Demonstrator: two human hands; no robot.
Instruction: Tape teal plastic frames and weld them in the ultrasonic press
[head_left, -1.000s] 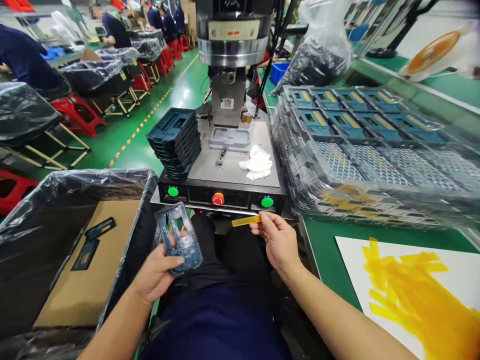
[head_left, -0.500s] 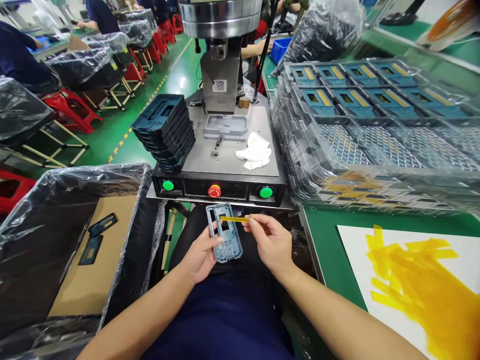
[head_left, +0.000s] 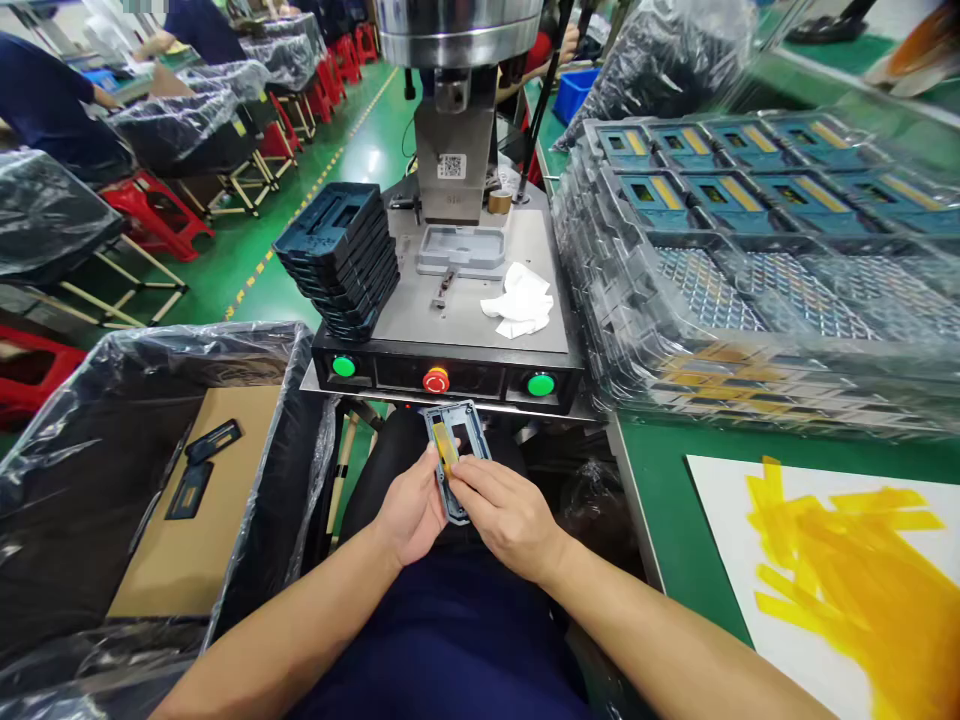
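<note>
My left hand [head_left: 411,510] grips a small blue-grey plastic frame [head_left: 459,445] from its left side, held over my lap just below the press. A yellow tape strip [head_left: 445,447] lies lengthwise on the frame's left rail. My right hand [head_left: 504,512] covers the frame's lower end, its fingers pressed on the strip's near end.
A press machine [head_left: 450,330] with two green buttons and a red one stands ahead, with a stack of dark trays [head_left: 339,258] and a white cloth [head_left: 520,302] on it. Clear trays of blue parts [head_left: 720,200] sit right. Yellow strips [head_left: 847,560] lie on white paper. A plastic-lined box [head_left: 172,480] is left.
The left hand brought the frame from the left to the middle of my lap. The right hand laid the yellow strip, first held crosswise, along the frame and came down on it.
</note>
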